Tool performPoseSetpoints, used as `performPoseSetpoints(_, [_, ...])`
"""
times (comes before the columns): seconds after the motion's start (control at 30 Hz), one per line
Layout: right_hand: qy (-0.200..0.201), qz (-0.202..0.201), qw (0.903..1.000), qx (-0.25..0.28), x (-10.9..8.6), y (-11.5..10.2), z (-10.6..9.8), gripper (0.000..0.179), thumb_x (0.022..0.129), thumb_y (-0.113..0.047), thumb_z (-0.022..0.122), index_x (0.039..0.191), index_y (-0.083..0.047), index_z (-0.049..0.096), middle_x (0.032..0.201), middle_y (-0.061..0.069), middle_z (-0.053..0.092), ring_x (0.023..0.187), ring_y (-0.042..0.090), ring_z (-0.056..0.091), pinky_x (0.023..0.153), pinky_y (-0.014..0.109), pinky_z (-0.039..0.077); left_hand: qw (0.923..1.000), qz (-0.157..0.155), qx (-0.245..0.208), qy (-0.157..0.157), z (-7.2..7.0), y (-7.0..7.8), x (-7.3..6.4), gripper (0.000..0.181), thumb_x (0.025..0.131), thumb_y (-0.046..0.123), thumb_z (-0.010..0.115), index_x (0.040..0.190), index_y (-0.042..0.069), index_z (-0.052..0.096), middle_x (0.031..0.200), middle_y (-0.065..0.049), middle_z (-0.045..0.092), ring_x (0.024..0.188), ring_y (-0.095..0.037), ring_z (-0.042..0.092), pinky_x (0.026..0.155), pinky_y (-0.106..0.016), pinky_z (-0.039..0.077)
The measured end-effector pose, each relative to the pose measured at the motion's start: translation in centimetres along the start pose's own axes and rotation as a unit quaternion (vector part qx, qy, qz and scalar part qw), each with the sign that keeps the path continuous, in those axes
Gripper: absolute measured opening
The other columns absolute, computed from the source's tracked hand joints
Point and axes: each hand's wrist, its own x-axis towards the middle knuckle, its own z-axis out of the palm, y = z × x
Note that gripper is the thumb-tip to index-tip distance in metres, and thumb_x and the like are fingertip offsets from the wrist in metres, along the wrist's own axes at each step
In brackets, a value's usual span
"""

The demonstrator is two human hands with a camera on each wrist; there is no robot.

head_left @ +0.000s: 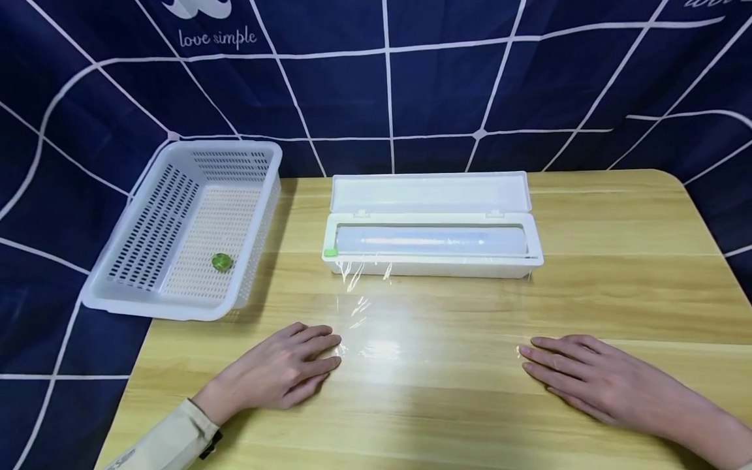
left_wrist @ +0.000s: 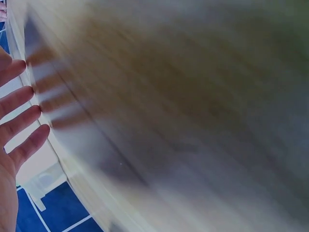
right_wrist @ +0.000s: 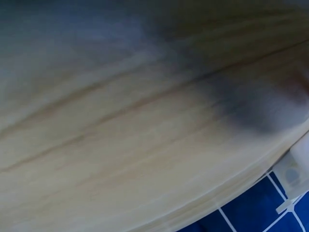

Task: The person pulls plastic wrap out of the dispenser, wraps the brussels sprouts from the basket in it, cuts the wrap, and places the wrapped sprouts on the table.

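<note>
Clear film (head_left: 431, 320): one sheet, two hands (head_left: 284, 369) (head_left: 596, 378) at edges, one box (head_left: 431, 219).

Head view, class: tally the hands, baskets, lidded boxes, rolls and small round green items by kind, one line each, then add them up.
Hands, left hand and right hand: 2
White basket: 1
Open white box: 1
Roll inside the box: 1
Small round green item in the basket: 1
Total: 6
</note>
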Motion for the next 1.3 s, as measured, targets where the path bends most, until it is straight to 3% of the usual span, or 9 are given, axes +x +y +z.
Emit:
performPoseSetpoints(0.1, [0.033, -0.005, 0.9994, 0.007, 0.3, 0.0, 0.1, 0.046, 0.120, -0.028, 0.038, 0.138, -0.004, 0.073, 0.142, 0.013, 0.070, 0.131, 0.027, 0.063, 0.131, 0.038, 0.020, 0.9999, -0.001, -0.011, 0.008, -0.1, 0.1, 0.0, 0.033, 0.109, 0.028, 0.055, 0.124, 0.014, 0.081, 0.138, -0.012, 0.071, 0.127, -0.031, 0.066, 0.097, -0.045, 0.057])
performPoseSetpoints(0.27, [0.034, 0.016, 0.9992, 0.014, 0.5, 0.1, -0.2, 0.047, 0.119, -0.034, 0.039, 0.132, -0.007, 0.076, 0.135, 0.011, 0.073, 0.133, 0.021, 0.059, 0.131, 0.033, 0.018, 0.9994, -0.007, -0.028, 0.019, -0.1, 0.1, 0.0, 0.030, 0.108, 0.028, 0.057, 0.117, 0.014, 0.082, 0.136, -0.011, 0.072, 0.125, -0.029, 0.067, 0.096, -0.045, 0.058])
performPoseSetpoints(0.43, [0.072, 0.005, 0.9969, 0.032, 1.1, 0.8, -0.2, 0.046, 0.118, -0.031, 0.043, 0.123, -0.004, 0.080, 0.124, 0.013, 0.077, 0.110, 0.027, 0.071, 0.129, 0.030, 0.023, 0.9981, -0.026, -0.043, 0.035, -0.2, -0.2, 0.1, 0.026, 0.105, 0.028, 0.062, 0.114, 0.013, 0.082, 0.132, -0.012, 0.073, 0.118, -0.026, 0.070, 0.094, -0.043, 0.060])
performPoseSetpoints(0.6, [0.106, -0.004, 0.9931, 0.050, 2.0, 1.5, -0.2, 0.044, 0.118, -0.028, 0.046, 0.116, 0.000, 0.080, 0.113, 0.014, 0.078, 0.096, 0.028, 0.074, 0.126, 0.028, 0.029, 0.9927, -0.056, -0.075, 0.076, -0.4, -0.7, 0.2, 0.021, 0.104, 0.024, 0.067, 0.109, 0.011, 0.082, 0.125, -0.010, 0.076, 0.106, -0.022, 0.075, 0.088, -0.039, 0.062])
performPoseSetpoints(0.7, [0.118, 0.000, 0.9919, 0.048, 2.6, 1.7, -0.2, 0.043, 0.117, -0.027, 0.047, 0.113, -0.001, 0.081, 0.109, 0.010, 0.078, 0.093, 0.025, 0.074, 0.109, 0.032, 0.047, 0.9869, -0.075, -0.100, 0.102, -0.4, -1.1, 0.3, 0.021, 0.104, 0.022, 0.068, 0.111, 0.009, 0.083, 0.123, -0.009, 0.077, 0.106, -0.022, 0.075, 0.091, -0.040, 0.062])
performPoseSetpoints(0.83, [0.128, 0.013, 0.9908, 0.043, 2.8, 2.2, 0.0, 0.043, 0.117, -0.028, 0.048, 0.113, -0.002, 0.082, 0.106, 0.006, 0.078, 0.090, 0.021, 0.074, 0.085, 0.036, 0.052, 0.9807, -0.104, -0.124, 0.110, -0.8, -1.5, 0.3, 0.024, 0.101, 0.020, 0.071, 0.117, 0.005, 0.082, 0.123, -0.009, 0.077, 0.110, -0.024, 0.074, 0.098, -0.042, 0.061])
performPoseSetpoints(1.0, [0.123, 0.044, 0.9901, 0.052, 2.6, 3.1, 0.5, 0.046, 0.118, -0.031, 0.047, 0.115, -0.002, 0.082, 0.107, 0.004, 0.078, 0.090, 0.022, 0.074, 0.109, 0.024, 0.043, 0.9728, -0.138, -0.151, 0.109, -1.8, -2.0, 0.6, 0.028, 0.100, 0.017, 0.072, 0.123, 0.003, 0.078, 0.125, -0.009, 0.076, 0.114, -0.026, 0.073, 0.099, -0.043, 0.060])
performPoseSetpoints(1.23, [0.101, 0.102, 0.9871, 0.073, 2.6, 4.0, 0.8, 0.045, 0.118, -0.035, 0.047, 0.118, -0.006, 0.082, 0.111, -0.002, 0.078, 0.096, 0.018, 0.074, 0.106, 0.016, 0.046, 0.9688, -0.133, -0.140, 0.155, -2.7, -3.0, 1.4, 0.025, 0.106, 0.016, 0.067, 0.122, 0.000, 0.077, 0.119, -0.011, 0.078, 0.107, -0.030, 0.075, 0.094, -0.048, 0.063])
performPoseSetpoints(1.3, [0.086, 0.125, 0.9850, 0.082, 2.6, 4.1, 0.6, 0.047, 0.118, -0.038, 0.046, 0.120, -0.007, 0.082, 0.114, -0.003, 0.078, 0.100, 0.017, 0.074, 0.109, 0.013, 0.043, 0.9677, -0.135, -0.142, 0.160, -2.8, -3.2, 1.4, 0.026, 0.108, 0.018, 0.065, 0.122, 0.000, 0.077, 0.118, -0.011, 0.078, 0.106, -0.030, 0.076, 0.093, -0.048, 0.063])
